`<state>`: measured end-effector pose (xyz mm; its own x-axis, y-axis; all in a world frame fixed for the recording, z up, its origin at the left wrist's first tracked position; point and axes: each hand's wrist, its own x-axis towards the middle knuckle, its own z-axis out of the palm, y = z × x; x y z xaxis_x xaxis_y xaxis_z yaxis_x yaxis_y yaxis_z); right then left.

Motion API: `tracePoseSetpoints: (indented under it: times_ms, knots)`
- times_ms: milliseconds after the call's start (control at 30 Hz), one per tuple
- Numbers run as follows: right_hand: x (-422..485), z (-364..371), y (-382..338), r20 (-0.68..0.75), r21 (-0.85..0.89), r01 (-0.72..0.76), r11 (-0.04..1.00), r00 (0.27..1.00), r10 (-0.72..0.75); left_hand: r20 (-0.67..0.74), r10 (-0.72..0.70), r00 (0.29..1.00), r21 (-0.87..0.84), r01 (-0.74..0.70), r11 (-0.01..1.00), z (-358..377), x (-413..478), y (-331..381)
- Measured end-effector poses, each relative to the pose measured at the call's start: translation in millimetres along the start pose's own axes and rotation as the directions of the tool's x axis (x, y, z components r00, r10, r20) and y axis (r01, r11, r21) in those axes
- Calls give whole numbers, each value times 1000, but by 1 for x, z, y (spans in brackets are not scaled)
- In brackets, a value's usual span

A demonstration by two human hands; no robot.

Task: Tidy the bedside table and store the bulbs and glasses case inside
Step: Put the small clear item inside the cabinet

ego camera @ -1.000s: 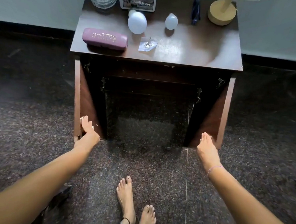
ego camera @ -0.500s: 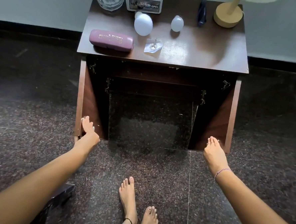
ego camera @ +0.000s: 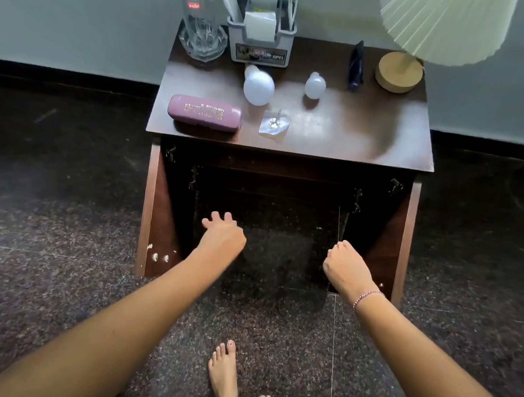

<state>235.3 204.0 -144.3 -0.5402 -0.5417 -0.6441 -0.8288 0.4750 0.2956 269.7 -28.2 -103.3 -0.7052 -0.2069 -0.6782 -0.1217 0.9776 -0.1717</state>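
Both doors of the dark wooden bedside table (ego camera: pixel 381 138) stand open. The left hand (ego camera: pixel 221 235), fingers spread, and right hand (ego camera: pixel 345 265), loosely curled, hover empty at centre frame. Upper centre on top lie the mauve hard glasses case (ego camera: pixel 204 112), large white bulb (ego camera: pixel 258 86) and small white bulb (ego camera: pixel 315 85); next, I reckon, comes reaching up for one.

Bedside table (ego camera: pixel 335 135): dark brown wood, both front doors swung open, inside dark. Purple glasses case (ego camera: pixel 204 113): shut, flat near front-left edge. Large white bulb (ego camera: pixel 258 87) on its side mid-top; small white bulb (ego camera: pixel 315 85) just right, apart.
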Motion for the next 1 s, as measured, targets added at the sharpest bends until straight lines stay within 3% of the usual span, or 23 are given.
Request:
tracePoseSetpoints:
  times_ms: [100,200,300,367,433,567,667,733,1000]
  knots:
    - [13,-31,14,-74,172,-44,984,996,57,-231,198,953,73,-186,980,-27,7,14]
    - [23,-65,26,-226,427,-111,897,948,224,-412,244,878,79,-233,969,-46,16,15]
    - [36,-96,38,-327,752,-87,653,811,485,-563,132,816,-131,-245,960,-72,28,14]
    - [51,-116,47,-286,895,-30,445,726,625,-582,8,813,-314,-233,920,-85,42,9]
    - [68,-129,56,-188,970,22,241,696,693,-535,-128,835,-525,-210,825,-96,54,2]
    - [107,-142,64,75,976,89,-197,717,693,-426,-305,852,-777,-172,605,-108,75,-6]
    - [130,-146,69,205,905,129,-406,704,680,-408,-340,847,-824,-181,537,-113,89,-10]
    - [142,-149,72,242,867,156,-473,698,674,-396,-351,849,-835,-173,522,-117,99,-11]
    - [164,-164,80,315,813,162,-560,686,656,-313,-419,852,-891,-112,439,-130,118,-8]
